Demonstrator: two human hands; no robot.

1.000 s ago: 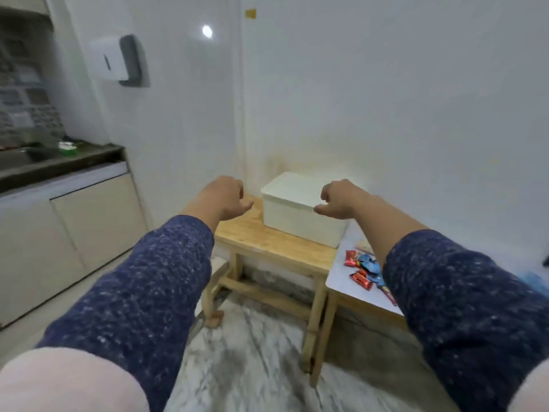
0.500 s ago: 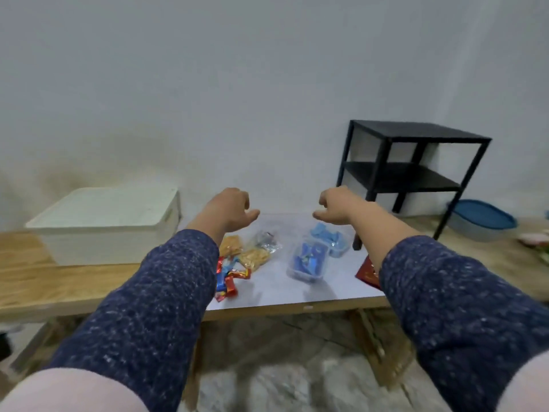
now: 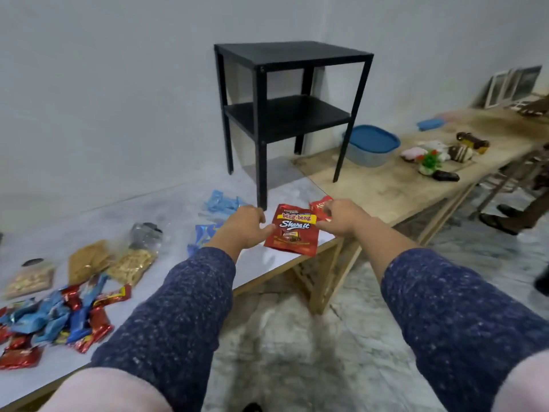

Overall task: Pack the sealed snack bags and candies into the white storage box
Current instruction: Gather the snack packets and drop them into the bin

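A red beng-beng snack bag (image 3: 292,231) lies at the front right corner of the white tabletop (image 3: 166,209). My left hand (image 3: 243,227) pinches its left edge and my right hand (image 3: 341,217) holds its right edge, fingers also touching a second red bag (image 3: 318,207) behind it. Blue snack bags (image 3: 221,203) lie just left of my left hand. Clear bags of nuts (image 3: 133,260) and a pile of red and blue candies (image 3: 53,316) sit further left. The white storage box is out of view.
A black two-shelf stand (image 3: 285,114) stands on the table just behind the red bags. On the wooden table to the right are a blue-lidded container (image 3: 371,144) and small toys (image 3: 430,162). Another person's shoes (image 3: 502,221) are on the floor at the right.
My view has swung right, from the white box past the snacks to the table's right corner. Both hands have dropped onto the red beng-beng bag and closed on its edges.
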